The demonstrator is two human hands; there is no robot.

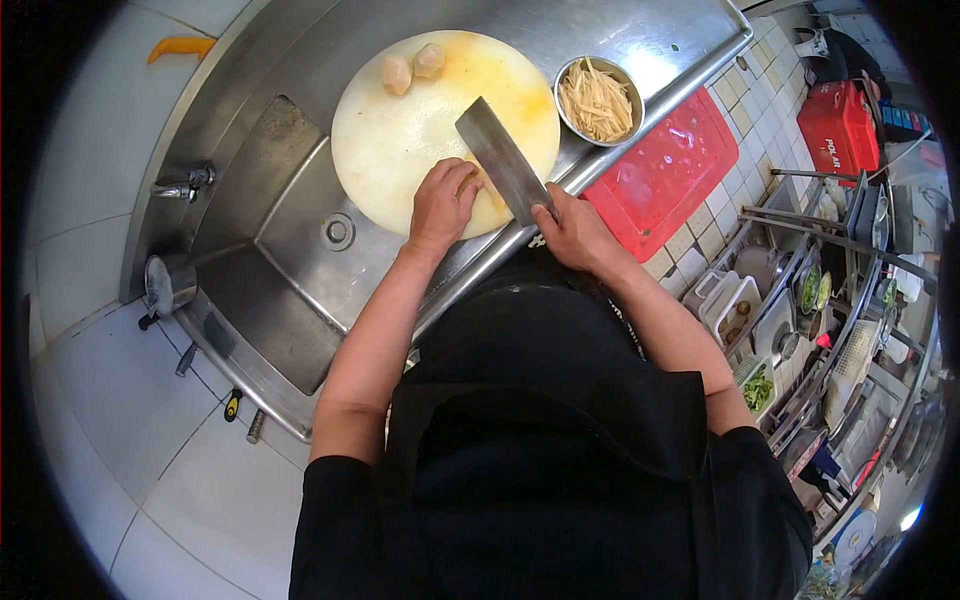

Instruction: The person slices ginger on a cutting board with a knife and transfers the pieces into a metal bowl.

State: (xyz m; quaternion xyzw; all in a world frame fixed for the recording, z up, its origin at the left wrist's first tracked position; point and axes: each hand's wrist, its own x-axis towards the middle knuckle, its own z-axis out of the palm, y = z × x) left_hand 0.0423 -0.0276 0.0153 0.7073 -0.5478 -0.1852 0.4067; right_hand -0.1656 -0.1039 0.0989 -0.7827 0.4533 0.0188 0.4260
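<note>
From my end: R hand (575, 232) is clamped on the cleaver (500, 158) handle, blade over the board (380, 150), edge hard to make out. L hand (443, 205) is on the board just beside the blade, fingers bent; can't tell if they grip anything. For clean cuts I'd tuck L fingertips, guide w/ knuckles & use short strokes. Two pale lumps (396, 74) sit at the board's far side, apart from both hands; strips (597, 100) are in a bowl (639, 112) R of the board.

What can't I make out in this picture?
Head view: whatever lies beneath the left hand's fingers, hidden by them.
Head view: the cleaver's handle, wrapped by the right hand.
Head view: one side of the red tray, behind the counter edge.
Head view: small items on the shelves, too tiny.
</note>
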